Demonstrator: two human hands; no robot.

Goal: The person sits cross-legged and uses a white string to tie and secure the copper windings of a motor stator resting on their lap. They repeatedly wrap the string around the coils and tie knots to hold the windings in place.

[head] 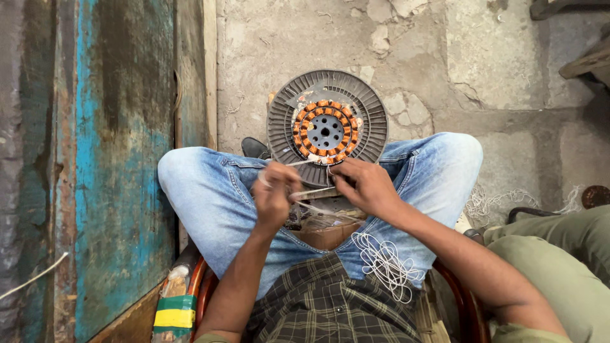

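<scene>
The left hand is curled shut, pinching a thin white cord that runs across to the right hand, whose fingers close on the cord's other end. Just beyond the knuckles a round motor part leans against the knees: a grey ribbed disc with a ring of orange copper coils around a dark hub with holes. A loose tangle of white string lies on the lap, over blue jeans. Cracked concrete floor lies beyond.

motor housing lower rim behind both hands; round object cut off at right edge
</scene>
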